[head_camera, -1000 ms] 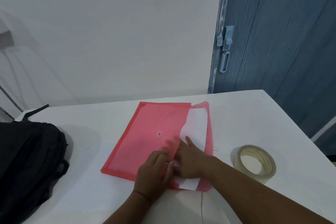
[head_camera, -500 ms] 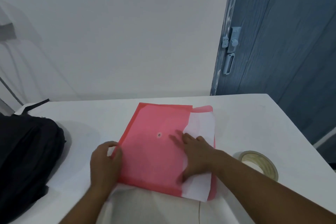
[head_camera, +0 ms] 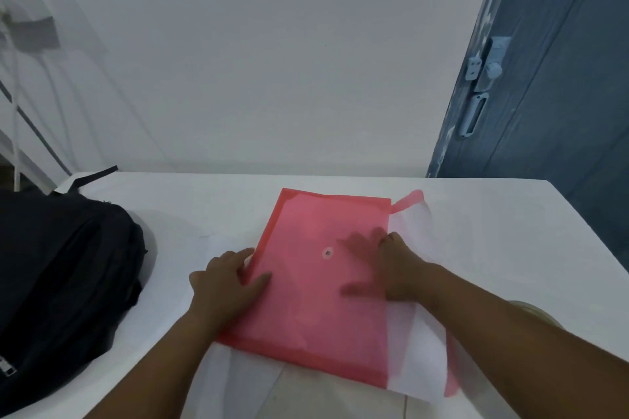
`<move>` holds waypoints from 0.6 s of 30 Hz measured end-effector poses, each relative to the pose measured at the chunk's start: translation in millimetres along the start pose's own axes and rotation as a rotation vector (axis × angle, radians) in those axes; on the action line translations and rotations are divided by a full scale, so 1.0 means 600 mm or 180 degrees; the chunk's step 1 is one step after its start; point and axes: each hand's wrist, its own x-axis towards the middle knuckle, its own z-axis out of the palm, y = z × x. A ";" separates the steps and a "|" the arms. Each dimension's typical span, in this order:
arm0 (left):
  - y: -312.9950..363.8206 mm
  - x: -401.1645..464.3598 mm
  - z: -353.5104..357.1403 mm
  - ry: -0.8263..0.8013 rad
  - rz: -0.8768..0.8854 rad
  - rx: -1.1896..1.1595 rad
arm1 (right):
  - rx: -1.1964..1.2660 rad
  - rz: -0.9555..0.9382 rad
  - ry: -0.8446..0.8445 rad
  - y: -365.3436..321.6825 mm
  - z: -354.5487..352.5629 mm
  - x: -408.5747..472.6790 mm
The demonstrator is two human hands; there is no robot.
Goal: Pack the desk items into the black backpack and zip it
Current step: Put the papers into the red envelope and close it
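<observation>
Backpack [head_camera: 64, 282] far left; folder [head_camera: 316, 286] mid-table, L hand [head_camera: 226, 282] gripping its edge.

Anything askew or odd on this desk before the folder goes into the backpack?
Yes. White paper sticks out of the red folder's right, open end; its flap is unfastened. The right hand reaches inside; the left hand grips the opposite edge. Folder lies skewed on the table.

1. The folder [head_camera: 316, 286] lies on the table [head_camera: 476, 231], about mid-table.
2. The backpack [head_camera: 58, 282] sits well to its left.
3. Paper [head_camera: 415, 343] sticks out of the folder's right end.
4. The door [head_camera: 551, 78] stands behind, right.
</observation>
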 end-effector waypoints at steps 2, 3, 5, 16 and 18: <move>-0.025 0.006 0.009 0.0171 0.0352 0.0068 | -0.0247 -0.0102 0.0069 0.001 -0.005 0.014; -0.035 0.005 0.017 0.0289 0.0521 0.0077 | -0.0446 -0.0173 0.0042 0.000 -0.005 0.020; -0.047 0.005 0.029 0.0423 0.0720 -0.0038 | -0.0752 -0.0206 -0.0096 -0.002 -0.001 0.042; -0.056 0.011 0.037 0.0535 0.0919 -0.0320 | -0.0817 -0.0369 -0.0064 -0.015 0.048 0.118; -0.057 0.011 0.038 0.0558 0.0934 -0.0321 | -0.0710 -0.0473 -0.0007 -0.020 0.051 0.123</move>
